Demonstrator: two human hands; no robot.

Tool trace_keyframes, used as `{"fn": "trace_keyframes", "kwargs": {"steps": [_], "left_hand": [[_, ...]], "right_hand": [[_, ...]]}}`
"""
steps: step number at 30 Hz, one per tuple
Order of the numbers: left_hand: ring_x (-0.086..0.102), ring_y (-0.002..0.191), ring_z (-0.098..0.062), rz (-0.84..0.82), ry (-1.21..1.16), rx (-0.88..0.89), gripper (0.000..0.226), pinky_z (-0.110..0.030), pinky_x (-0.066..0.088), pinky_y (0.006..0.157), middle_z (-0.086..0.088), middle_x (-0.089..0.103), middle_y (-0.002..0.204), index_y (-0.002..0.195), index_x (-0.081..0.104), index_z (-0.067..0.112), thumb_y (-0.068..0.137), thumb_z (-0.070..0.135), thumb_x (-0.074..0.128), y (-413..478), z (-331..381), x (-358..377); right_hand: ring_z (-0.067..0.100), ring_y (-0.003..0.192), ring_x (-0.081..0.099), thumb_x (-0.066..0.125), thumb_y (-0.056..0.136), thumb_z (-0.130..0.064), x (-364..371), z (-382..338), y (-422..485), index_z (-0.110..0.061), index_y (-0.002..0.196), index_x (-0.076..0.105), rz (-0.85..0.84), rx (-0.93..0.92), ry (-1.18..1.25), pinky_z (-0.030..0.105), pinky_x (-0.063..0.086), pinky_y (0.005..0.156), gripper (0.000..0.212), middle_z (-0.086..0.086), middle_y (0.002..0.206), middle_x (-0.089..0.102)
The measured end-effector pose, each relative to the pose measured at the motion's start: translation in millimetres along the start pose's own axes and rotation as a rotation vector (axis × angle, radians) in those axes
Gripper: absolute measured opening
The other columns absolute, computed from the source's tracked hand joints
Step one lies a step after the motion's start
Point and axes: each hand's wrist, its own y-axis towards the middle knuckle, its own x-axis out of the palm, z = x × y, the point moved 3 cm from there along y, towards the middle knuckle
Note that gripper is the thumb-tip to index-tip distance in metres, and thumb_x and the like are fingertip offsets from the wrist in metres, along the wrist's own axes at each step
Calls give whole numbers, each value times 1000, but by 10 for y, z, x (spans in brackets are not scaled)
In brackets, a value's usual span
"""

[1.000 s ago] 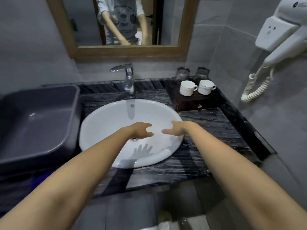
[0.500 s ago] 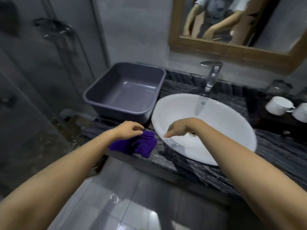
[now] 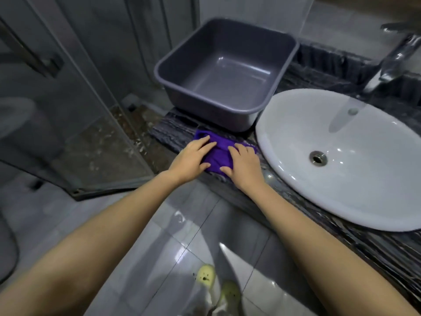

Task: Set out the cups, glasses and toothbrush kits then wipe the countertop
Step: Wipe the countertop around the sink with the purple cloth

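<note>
Wiping is in hand: the cloth (image 3: 217,153), at the basin's (image 3: 218,71) six o'clock, is pressed under flat, spread left hand (image 3: 192,159) and right hand (image 3: 245,166); a sweep along the countertop (image 3: 168,132) seems called for next.

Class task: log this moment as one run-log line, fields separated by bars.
phase: wiping start | left hand: flat on purple cloth | right hand: flat on it | cloth: countertop, before grey tub, left of sink

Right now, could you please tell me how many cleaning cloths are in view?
1: a purple cloth on the dark countertop, in front of the grey tub, under both hands. Others may lie out of view.
</note>
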Motion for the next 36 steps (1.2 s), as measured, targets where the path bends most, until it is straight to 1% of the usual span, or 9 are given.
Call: {"fn": "trace_keyframes", "kwargs": {"steps": [4, 6, 10, 15, 21, 23, 28, 32, 36], "left_hand": [[17, 143, -25, -60, 15, 53, 67, -36, 18, 117, -9, 18, 156, 145, 27, 16, 87, 25, 59, 81, -46, 36], [23, 139, -26, -40, 30, 44, 65, -39, 26, 114, -10, 27, 152, 144, 30, 16, 87, 26, 59, 135, -15, 59], [38, 122, -28, 54, 124, 44, 53, -42, 38, 101, -11, 45, 130, 135, 43, 12, 86, 25, 59, 209, 74, 57], [47, 106, -35, 20, 292, 96, 29, -46, 42, 84, -16, 51, 113, 112, 51, 7, 89, 23, 53, 315, 250, -109], [57, 106, -33, -294, 307, 89, 30, -38, 45, 78, -11, 62, 113, 112, 56, 17, 87, 34, 56, 363, 378, -299], [59, 103, -32, -280, 369, 245, 29, -33, 42, 74, -9, 65, 112, 110, 59, 19, 86, 35, 58, 537, 1101, -744], [58, 101, -27, -420, 382, 323, 30, -32, 43, 78, -7, 66, 110, 109, 62, 17, 85, 36, 59, 635, 1347, -886], [55, 90, -23, -397, 387, 483, 27, -30, 40, 74, -6, 67, 107, 104, 63, 15, 86, 35, 58, 780, 2007, -1129], [47, 82, -16, -317, 363, 615, 26, -26, 34, 71, -6, 67, 104, 101, 63, 14, 86, 35, 57, 912, 2617, -1170]], "right_hand": [[30, 122, 41, 66, 82, -32, 33, 80, 6, -12, 132, 50, 93, 44, 188, 37, 34, 103, 56, 7, 139, 49], [30, 117, 43, 66, 83, -25, 12, 81, 27, -12, 127, 55, 125, 67, 234, 39, 37, 101, 47, 6, 131, 56], [31, 107, 47, 61, 86, -15, -40, 85, 67, -9, 114, 63, 157, 73, 227, 41, 41, 94, 29, 9, 117, 65], [29, 113, 55, 59, 88, -20, -255, 173, 107, -17, 118, 65, 70, 130, 301, 35, 44, 94, 31, 11, 119, 67], [25, 103, 61, 64, 86, -23, -500, 197, 77, -23, 112, 70, -207, 121, 326, 30, 47, 84, 27, 7, 113, 70], [22, 97, 61, 66, 84, -20, -1253, 533, -234, -20, 109, 71, -123, 199, 366, 30, 45, 81, 25, 7, 110, 71], [15, 86, 57, 66, 84, -19, -1567, 631, -338, -16, 107, 73, -262, 161, 351, 26, 43, 75, 24, 9, 105, 73], [15, 87, 56, 64, 86, -22, -2129, 952, -702, -17, 108, 72, -173, 219, 339, 29, 45, 80, 24, 9, 105, 72], [15, 87, 56, 61, 87, -26, -2485, 1295, -1120, -19, 107, 72, -49, 314, 293, 25, 41, 74, 24, 6, 104, 71]]}}
